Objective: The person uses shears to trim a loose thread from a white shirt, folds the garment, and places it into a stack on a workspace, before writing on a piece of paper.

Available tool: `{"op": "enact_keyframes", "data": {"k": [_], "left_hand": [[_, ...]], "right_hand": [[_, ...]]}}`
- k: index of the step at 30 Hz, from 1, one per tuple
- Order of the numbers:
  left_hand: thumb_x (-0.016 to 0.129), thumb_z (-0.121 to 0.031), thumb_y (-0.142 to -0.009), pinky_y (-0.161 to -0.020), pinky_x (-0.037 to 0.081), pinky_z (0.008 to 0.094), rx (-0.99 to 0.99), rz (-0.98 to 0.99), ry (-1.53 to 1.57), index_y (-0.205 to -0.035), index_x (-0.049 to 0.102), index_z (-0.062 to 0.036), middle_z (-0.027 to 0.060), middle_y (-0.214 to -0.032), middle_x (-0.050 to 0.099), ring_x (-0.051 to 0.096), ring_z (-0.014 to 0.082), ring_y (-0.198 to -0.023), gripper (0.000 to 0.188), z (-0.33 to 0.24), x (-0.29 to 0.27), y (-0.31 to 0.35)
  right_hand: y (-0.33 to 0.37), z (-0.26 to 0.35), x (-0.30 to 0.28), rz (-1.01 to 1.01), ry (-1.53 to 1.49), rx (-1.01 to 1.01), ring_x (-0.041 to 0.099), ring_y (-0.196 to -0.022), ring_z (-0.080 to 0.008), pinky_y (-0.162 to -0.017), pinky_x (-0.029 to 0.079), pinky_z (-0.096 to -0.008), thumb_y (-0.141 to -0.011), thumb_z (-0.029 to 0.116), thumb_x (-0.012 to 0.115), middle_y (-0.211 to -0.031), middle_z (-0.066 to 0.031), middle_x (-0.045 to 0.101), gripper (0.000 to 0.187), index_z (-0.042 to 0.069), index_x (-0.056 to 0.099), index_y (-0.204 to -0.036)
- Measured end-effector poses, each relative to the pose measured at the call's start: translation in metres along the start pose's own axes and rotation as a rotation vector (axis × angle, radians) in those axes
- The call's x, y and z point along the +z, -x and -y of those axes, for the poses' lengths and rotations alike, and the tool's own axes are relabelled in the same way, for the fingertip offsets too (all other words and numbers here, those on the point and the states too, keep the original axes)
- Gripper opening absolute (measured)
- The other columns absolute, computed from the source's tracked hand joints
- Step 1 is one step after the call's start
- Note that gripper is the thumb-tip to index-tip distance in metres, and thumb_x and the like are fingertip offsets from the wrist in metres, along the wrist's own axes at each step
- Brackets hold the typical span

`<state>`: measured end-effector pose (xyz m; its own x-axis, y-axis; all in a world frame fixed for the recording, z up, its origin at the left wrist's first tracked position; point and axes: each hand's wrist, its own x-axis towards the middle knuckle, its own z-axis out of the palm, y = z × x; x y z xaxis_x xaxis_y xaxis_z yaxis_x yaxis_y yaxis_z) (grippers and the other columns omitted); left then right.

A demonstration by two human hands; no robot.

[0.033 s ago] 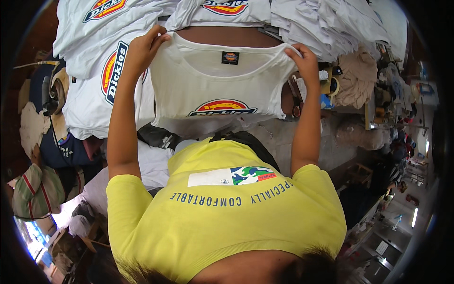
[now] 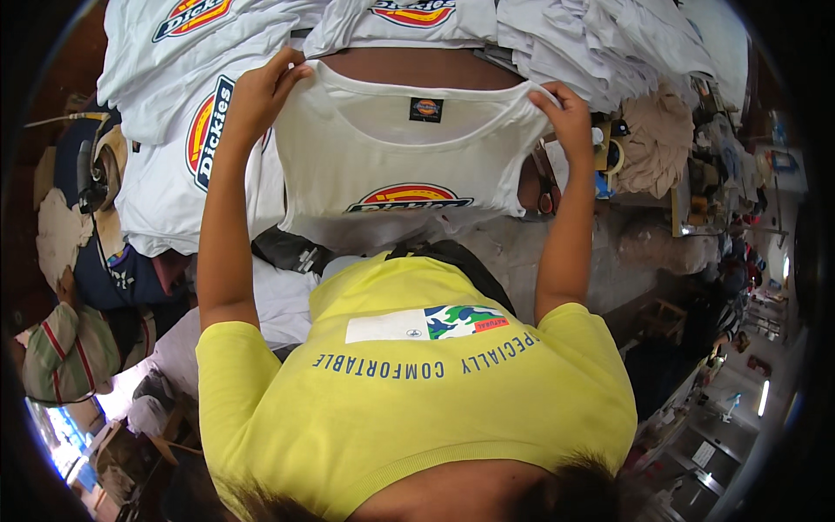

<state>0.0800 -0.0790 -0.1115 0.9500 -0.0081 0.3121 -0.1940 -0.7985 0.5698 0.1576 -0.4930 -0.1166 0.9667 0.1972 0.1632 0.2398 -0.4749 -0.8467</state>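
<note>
Pinched closed, thumb against fingers, the left hand (image 2: 274,87) gripped one shoulder of a white sleeveless shirt (image 2: 339,165); the right hand (image 2: 567,117) pinched the other shoulder likewise. Between them the shirt stretched wide, neckline away from the wearer, before a brown tabletop (image 2: 409,66). Scissors (image 2: 546,198) lay near the right hand.

Fisheye at wearer's head, facing steeply down over the yellow shirt (image 2: 417,409) toward the counter (image 2: 417,66). Range close; left hand (image 2: 268,89) and right hand (image 2: 565,119) high in view.
</note>
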Motion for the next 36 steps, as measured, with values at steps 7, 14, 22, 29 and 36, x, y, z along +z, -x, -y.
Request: {"op": "enact_keyframes", "data": {"k": [7,14,22,29,36], "left_hand": [[0.059,-0.025,-0.087,-0.058,0.039,0.0223,-0.16,0.106,0.204,-0.091,0.058,-0.0043,0.005,-0.069,0.061,0.048,0.0077,-0.061,0.021,-0.032,-0.027,0.027],[0.059,-0.023,-0.088,-0.058,0.038,0.0197,-0.172,0.126,0.294,-0.088,0.059,-0.0035,0.0006,-0.071,0.06,0.046,0.004,-0.062,0.02,-0.035,-0.032,0.037],[0.077,-0.021,-0.068,-0.06,0.038,0.0188,-0.085,0.29,0.47,-0.091,0.056,-0.0037,-0.004,-0.072,0.054,0.048,0.0039,-0.07,0.036,-0.035,-0.047,0.045],[0.079,-0.003,-0.055,-0.067,0.049,0.0245,-0.047,0.523,0.328,-0.084,0.058,0.0016,0.0043,-0.076,0.061,0.06,0.0114,-0.07,0.036,-0.062,-0.096,0.08],[0.067,0.002,-0.066,-0.058,0.046,0.0263,0.109,0.373,0.266,-0.08,0.061,0.0011,0.0108,-0.071,0.061,0.062,0.0168,-0.064,0.016,-0.063,-0.113,0.076]], "right_hand": [[0.037,0.032,-0.029,0.059,-0.088,0.028,0.051,-0.069,-0.0046,-0.065,0.04,-0.0192,-0.077,0.015,0.069,-0.074,0.002,0.06,0.016,0.0,0.063,-0.083],[0.054,0.042,-0.037,0.059,-0.134,0.057,0.051,-0.07,-0.0055,-0.067,0.04,-0.0191,-0.077,0.014,0.069,-0.075,0.0012,0.06,0.017,0.0,0.064,-0.083],[0.064,0.047,-0.042,0.067,-0.16,0.08,0.051,-0.069,-0.0055,-0.065,0.04,-0.0196,-0.077,0.013,0.069,-0.075,0.0012,0.06,0.016,-0.001,0.063,-0.082],[0.103,0.067,-0.079,0.088,-0.006,-0.016,0.053,-0.069,-0.0083,-0.065,0.041,-0.0217,-0.07,0.007,0.069,-0.075,-0.0014,0.06,0.015,-0.002,0.063,-0.081],[0.08,0.067,-0.109,0.096,0.117,-0.123,0.056,-0.073,-0.0128,-0.068,0.043,-0.0255,-0.067,0.006,0.068,-0.076,-0.0051,0.061,0.019,-0.002,0.063,-0.084]]}}
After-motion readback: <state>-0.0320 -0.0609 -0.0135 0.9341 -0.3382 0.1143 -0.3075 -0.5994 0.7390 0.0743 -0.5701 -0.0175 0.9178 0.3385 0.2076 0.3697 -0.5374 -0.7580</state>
